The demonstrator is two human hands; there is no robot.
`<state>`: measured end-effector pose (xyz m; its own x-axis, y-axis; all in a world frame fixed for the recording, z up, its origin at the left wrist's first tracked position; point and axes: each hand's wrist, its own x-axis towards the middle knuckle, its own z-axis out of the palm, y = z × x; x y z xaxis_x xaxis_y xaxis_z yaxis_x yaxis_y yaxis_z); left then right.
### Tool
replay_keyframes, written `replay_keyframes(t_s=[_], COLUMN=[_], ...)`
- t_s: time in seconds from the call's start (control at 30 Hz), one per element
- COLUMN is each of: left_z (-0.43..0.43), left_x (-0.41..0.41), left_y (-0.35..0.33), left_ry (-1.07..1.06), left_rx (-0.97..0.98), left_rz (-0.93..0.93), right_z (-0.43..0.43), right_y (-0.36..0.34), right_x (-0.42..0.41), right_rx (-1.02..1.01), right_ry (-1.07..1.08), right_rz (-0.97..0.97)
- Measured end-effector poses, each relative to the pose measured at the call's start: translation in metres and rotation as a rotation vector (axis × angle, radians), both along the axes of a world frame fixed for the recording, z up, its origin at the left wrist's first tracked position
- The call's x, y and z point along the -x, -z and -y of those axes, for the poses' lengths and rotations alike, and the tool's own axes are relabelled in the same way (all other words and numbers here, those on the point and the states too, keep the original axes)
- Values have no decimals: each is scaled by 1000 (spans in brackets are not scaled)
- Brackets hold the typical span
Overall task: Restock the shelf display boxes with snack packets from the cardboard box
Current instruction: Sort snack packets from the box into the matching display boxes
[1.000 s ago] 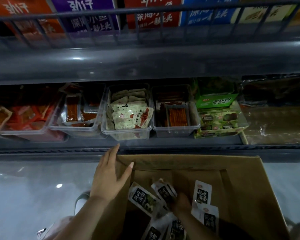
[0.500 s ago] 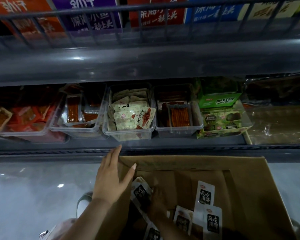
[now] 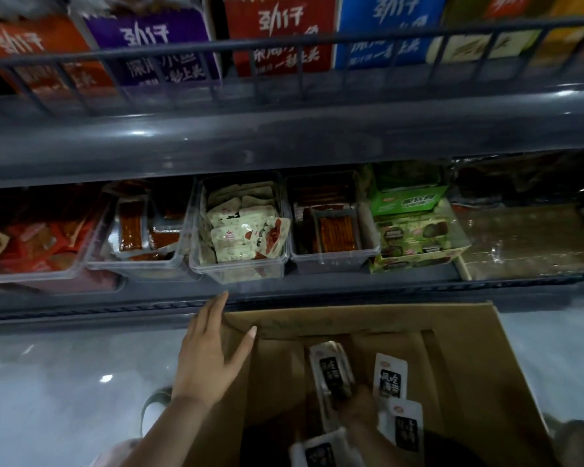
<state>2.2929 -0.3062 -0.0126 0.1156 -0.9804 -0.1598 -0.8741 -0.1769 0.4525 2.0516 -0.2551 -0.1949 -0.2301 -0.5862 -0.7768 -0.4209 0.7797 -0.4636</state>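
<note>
**Location.** The packets [image 3: 390, 379] lie loose in the bottom of the box [image 3: 469, 348]. The box stands just below the shelf [image 3: 317, 291], and the tubs [image 3: 236, 267] sit in a row on that shelf.

**Grips.** Left grip [image 3: 209, 358]: fingers straight, thumb spread, resting on the box's left corner and holding nothing. Right grip [image 3: 358, 409]: deep in the box, dim and blurred. Its fingers appear curled round the lower end of one packet [image 3: 331, 372], which stands on end. There may be more packets behind it; this cannot be confirmed.

**Handling (judged).** These are small sealed pouches: light, soft and covered in glossy film. They are likely to slide over one another and out of a loose hold. They are not fragile, though the contents may crush under a hard squeeze. Take them across the flat faces near the middle, or pinch several together at one end seam.

**Change from half a second ago.** The right grip was at the box's left side among packets lying flat. It is now at the centre with a packet raised. The left grip is unchanged on the corner. The view has tilted upward.
</note>
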Motion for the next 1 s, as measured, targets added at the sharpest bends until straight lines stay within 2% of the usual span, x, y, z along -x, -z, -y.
replay_keyframes(t_s=[0.1, 0.3, 0.4, 0.43, 0.47, 0.53, 0.57, 0.6, 0.7, 0.8, 0.93, 1.0], left_z=[0, -3, -14, -20, -27, -40, -47, -53, -70, -87, -109, -116], left_x=[-1, 1, 32, 49, 66, 96, 107, 114, 119, 117, 118, 116], left_y=[0, -8, -38, -53, -72, -107, -120, -131, -161, -187, -212, -219], left_ry=[14, 77, 115, 105, 62, -38, -86, -123, -210, -195, -145, -164], left_rx=[-13, -51, -50, -63, -127, -291, -308, -286, -125, -64, 69, 119], left_rz=[33, 188, 178, 102, -63, -589, -815, -931, -1055, -1150, -1095, -1087], right_z=[-1, 12, 25, 27, 29, 27, 23, 19, 1, -19, -44, -51], right_y=[-26, -123, -180, -200, -219, -255, -274, -291, -333, -362, -388, -395], right_x=[46, 78, 74, 70, 66, 57, 53, 50, 45, 45, 41, 39], right_rx=[27, 98, 222, 278, 320, 398, 445, 498, 657, 701, 646, 652], right_ry=[157, -72, -52, -51, -51, -38, -46, -65, -125, -98, -61, -69], right_rz=[231, 381, 385, 413, 465, 543, 563, 561, 480, 511, 710, 685])
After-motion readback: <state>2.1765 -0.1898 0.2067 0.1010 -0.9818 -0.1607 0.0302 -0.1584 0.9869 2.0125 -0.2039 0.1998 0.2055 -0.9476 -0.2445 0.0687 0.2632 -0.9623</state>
